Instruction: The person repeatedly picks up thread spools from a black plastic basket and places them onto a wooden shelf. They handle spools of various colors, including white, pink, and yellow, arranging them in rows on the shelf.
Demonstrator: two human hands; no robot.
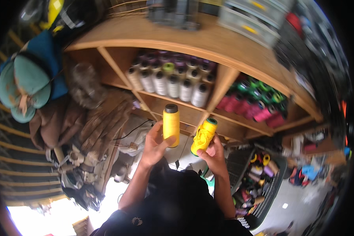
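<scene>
My left hand (155,143) is closed round a yellow thread cone (171,124), held upright with its dark core end on top. In my right hand (214,153) is a second yellow thread spool (204,137), tilted a little to the right, with green ends and loose, bunched thread round its middle. The two are held side by side, apart from each other, in front of a wooden shelf unit (161,41). Behind them, one compartment holds several rows of white thread cones (173,86). The compartment to its right has pink thread cones (261,112) with green ones behind.
A black crate (269,204) full of mixed thread spools stands on the floor at lower right. Grey drawers (247,23) sit on the shelf top. At left are a teal cap (25,86), brown cloth (63,122) and a sewing machine (76,161).
</scene>
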